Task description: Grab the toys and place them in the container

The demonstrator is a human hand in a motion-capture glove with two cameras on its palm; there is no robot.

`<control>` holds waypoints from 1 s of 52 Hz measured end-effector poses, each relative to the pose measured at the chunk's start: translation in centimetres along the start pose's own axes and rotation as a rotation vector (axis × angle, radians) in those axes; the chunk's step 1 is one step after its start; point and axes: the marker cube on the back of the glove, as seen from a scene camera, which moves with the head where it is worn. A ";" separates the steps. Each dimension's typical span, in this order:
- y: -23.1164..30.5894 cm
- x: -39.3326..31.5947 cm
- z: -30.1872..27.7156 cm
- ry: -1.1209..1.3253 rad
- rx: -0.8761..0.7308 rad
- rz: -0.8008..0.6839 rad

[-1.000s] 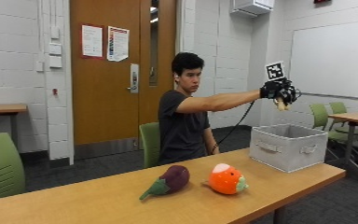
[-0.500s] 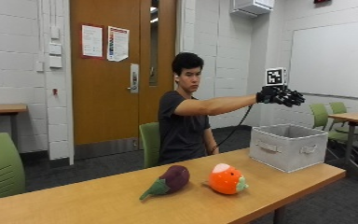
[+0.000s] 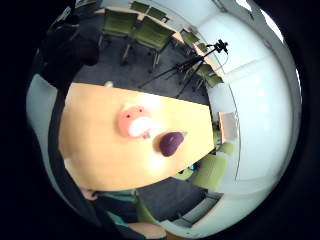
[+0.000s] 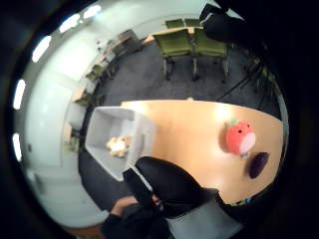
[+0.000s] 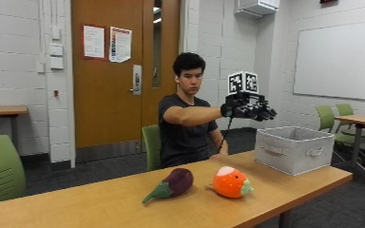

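Fingers (image 5: 266, 113) of the gloved right hand (image 5: 249, 108) spread straight, holding nothing, above the worktop (image 5: 106, 204). Purple eggplant toy (image 5: 172, 184) and orange toy (image 5: 230, 182) lie there; grey container (image 5: 294, 149) stands beside. Thumb-side view: a tan toy (image 4: 118, 145) sits inside the container.

Right hand (image 5: 249, 108) now empty, fingers straightened, back from above the container (image 5: 294, 149).

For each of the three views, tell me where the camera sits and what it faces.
Outside view: across the table, facing the person, raised gloved right hand, gray container.
Thumb side palm view: looks down on the container, orange toy; glove edge shows.
Little finger side palm view: looks down on the table; black strap shows.
All share the purple toy.
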 end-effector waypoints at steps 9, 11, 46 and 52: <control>-1.0 6.5 7.8 0.012 -0.039 0.079; -0.9 7.2 9.3 0.003 -0.061 0.090; 2.5 9.5 24.0 -0.084 -0.489 0.183; 2.9 8.6 23.5 -0.063 -0.420 0.181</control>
